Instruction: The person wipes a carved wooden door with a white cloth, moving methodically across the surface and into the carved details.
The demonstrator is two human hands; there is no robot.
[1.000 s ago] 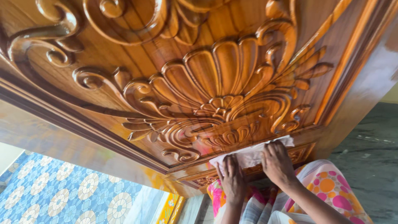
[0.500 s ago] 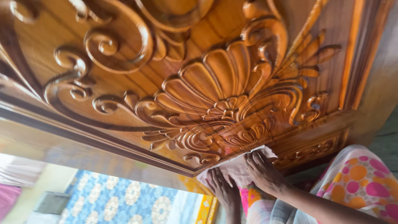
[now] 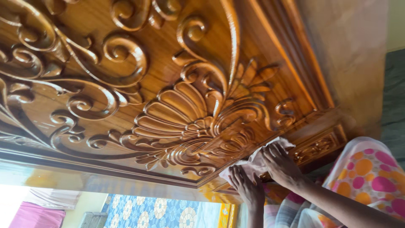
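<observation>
A glossy carved wooden door (image 3: pixel 177 97) with scrolls and a shell motif fills the view; a blue floral-patterned floor (image 3: pixel 160 211) and grey stone floor (image 3: pixel 394 105) lie beyond. Both hands, left hand (image 3: pixel 247 185) and right hand (image 3: pixel 280 164), press flat with fingers spread on a white cloth (image 3: pixel 257 158) against the door's lower carved moulding. Since earlier, the view has swung, showing more scrollwork; the hands stay on the cloth.

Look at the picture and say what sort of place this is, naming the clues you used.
Probably a home, at a doorway. A glossy carved wooden door fills the view, a patterned blue bedcover lies in the room beyond, and both hands press a pale cloth against the door's lower moulding.
</observation>
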